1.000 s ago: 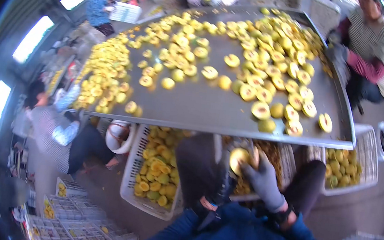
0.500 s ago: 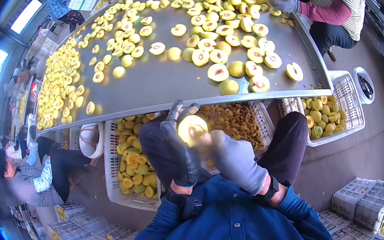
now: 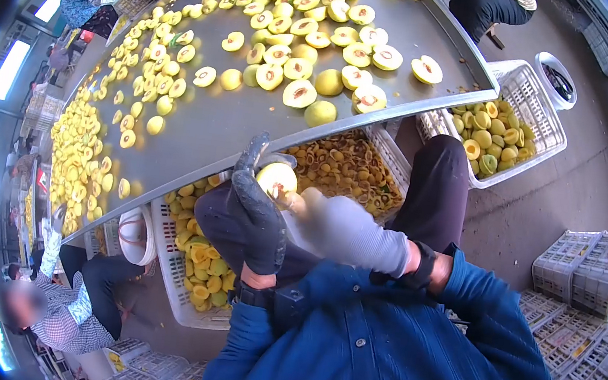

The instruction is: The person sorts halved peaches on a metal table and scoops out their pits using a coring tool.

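My left hand point(image 3: 260, 223), in a dark glove, grips a yellow peach half point(image 3: 272, 176) with its cut face up and a reddish-brown centre. My right hand point(image 3: 359, 233), in a grey glove, is closed and smeared by motion. A tan tip at its front touches the cut face; whether that is a tool or a bare fingertip I cannot tell. Both hands are above my lap, just off the near edge of the metal table point(image 3: 198, 124). Many more peach halves point(image 3: 300, 93) lie on the table, most showing their cut faces.
Below the table edge, a crate point(image 3: 393, 155) holds brown scraps. Crates of peach halves stand at my left point(image 3: 167, 268) and right point(image 3: 550, 129). A white bucket point(image 3: 137, 236) and stacked crates point(image 3: 591, 263) are nearby. A person point(image 3: 70, 305) sits at left; others work farther off.
My view has turned, so the table and crates sit further left and higher. The left hand still holds the peach half, and the right hand stays against its cut face.
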